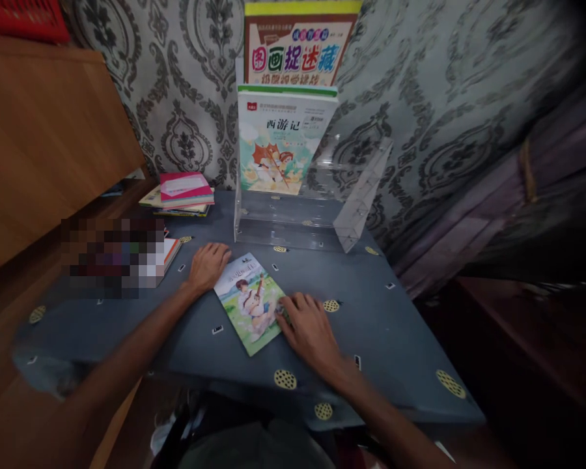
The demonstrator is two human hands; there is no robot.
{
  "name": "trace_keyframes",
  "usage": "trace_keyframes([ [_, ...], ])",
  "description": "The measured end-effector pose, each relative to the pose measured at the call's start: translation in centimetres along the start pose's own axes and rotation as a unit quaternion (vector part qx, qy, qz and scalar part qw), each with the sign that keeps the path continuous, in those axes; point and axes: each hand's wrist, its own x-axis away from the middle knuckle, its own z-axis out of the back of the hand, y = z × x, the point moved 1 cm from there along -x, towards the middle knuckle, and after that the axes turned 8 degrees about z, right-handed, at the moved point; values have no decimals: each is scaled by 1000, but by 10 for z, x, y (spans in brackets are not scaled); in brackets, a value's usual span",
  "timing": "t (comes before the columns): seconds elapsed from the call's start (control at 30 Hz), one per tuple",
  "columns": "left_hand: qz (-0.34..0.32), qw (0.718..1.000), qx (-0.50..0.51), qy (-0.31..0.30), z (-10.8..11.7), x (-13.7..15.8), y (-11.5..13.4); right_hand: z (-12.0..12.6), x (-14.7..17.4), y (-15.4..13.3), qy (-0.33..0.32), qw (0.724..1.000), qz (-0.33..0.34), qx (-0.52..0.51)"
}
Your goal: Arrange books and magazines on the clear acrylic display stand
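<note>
A thin picture-covered book (251, 305) lies face up and slanted on the cloth-covered table. Its cover has a seated figure on green ground. At the book's upper left corner rests my left hand (209, 267), palm down, fingers lying loosely on the cloth beside the edge. My right hand (311, 329) is on the other side, with thumb and forefinger touching the book's right edge and the remaining fingers spread on the table. Neither hand lifts the book. Behind it stands a clear acrylic book rack (293, 225).
The rack holds a white-covered book (286, 140) in front of a larger yellow-topped book (297, 45). Left of it are a stack of books (183, 192) with a pink one on top and another book (170, 254), partly blurred out. A wooden cabinet (53, 143) borders the left; a curtain (488, 202) hangs right.
</note>
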Motion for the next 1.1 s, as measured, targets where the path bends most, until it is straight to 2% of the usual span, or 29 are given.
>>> trace_keyframes([
  [0.13, 36, 996, 63, 42, -5, -14, 1, 11, 11, -4, -8, 999, 17, -41],
  [0.27, 92, 976, 185, 66, -1, 11, 2, 17, -11, -5, -12, 998, 19, -58],
  [0.33, 106, 968, 220, 54, 2, 35, 3, 13, -34, -14, -22, 993, 80, -88],
  [0.4, 126, 962, 238, 39, 3, 60, 4, 3, -61, -27, -42, 976, 169, -127],
  [0.47, 138, 959, 244, 26, 4, 79, 5, -10, -87, -42, -49, 964, 211, -151],
  [0.53, 140, 960, 243, 23, 3, 90, 7, -22, -107, -52, -45, 957, 226, -178],
  [0.63, 139, 961, 235, 29, 2, 93, 8, -35, -123, -56, -47, 955, 226, -188],
  [0.73, 130, 967, 215, 36, 2, 90, 9, -42, -126, -46, -39, 961, 207, -178],
  [1.0, 115, 983, 143, 5, 6, 90, 11, -50, -111, 14, -28, 976, 96, -193],
  [1.1, 94, 992, 84, -14, 7, 85, 12, -53, -106, 29, -22, 972, 86, -217],
])
